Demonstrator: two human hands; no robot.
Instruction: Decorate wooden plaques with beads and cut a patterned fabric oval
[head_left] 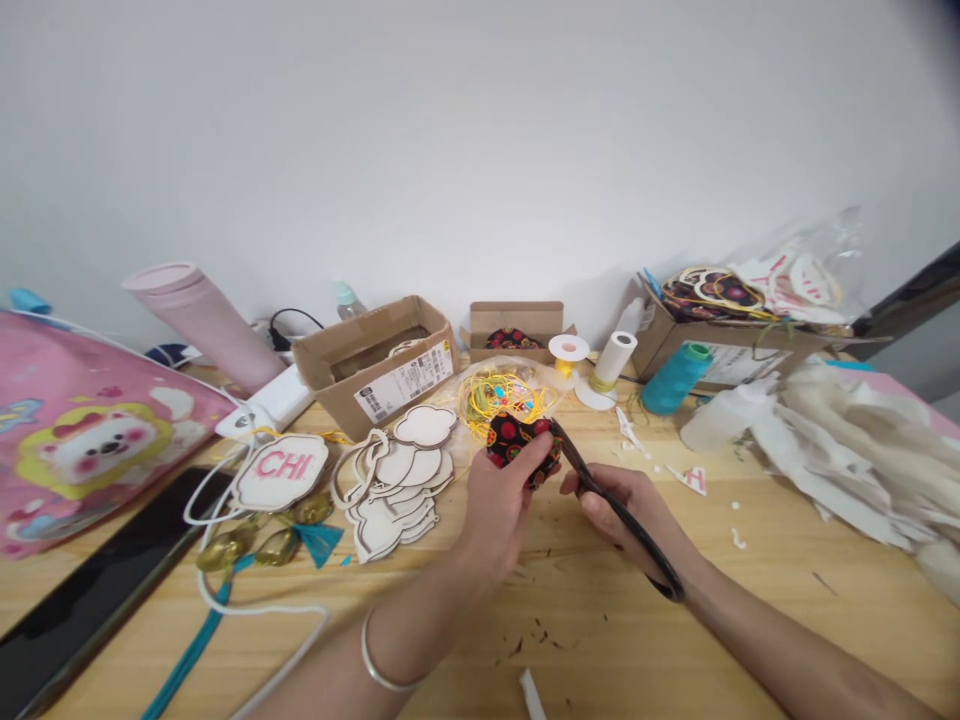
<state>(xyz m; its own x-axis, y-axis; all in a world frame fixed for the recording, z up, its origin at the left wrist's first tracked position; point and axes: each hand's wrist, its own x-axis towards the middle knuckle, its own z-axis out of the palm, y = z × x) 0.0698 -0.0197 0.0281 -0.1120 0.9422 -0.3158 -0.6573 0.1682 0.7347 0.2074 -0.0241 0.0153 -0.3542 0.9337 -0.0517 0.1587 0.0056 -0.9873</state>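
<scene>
My left hand [499, 500] is closed around a small black fabric piece with red and yellow dots [514, 437], held just above the wooden table [750, 600]. My right hand [637, 515] grips black scissors [611, 505], whose blades point up-left and meet the right edge of the fabric piece. A silver bangle [379, 665] sits on my left wrist. Just beyond the fabric lies a tangle of yellow cord in a clear bag [504, 392].
A stack of cloud-shaped wooden cutouts [401, 480] and a "CHI" tag [279, 470] lie at left. Cardboard boxes [379, 365], thread spools [675, 378], white stuffing [862, 450] and a pink bag [90, 430] ring the work area. A dark tablet [112, 580] lies at front left.
</scene>
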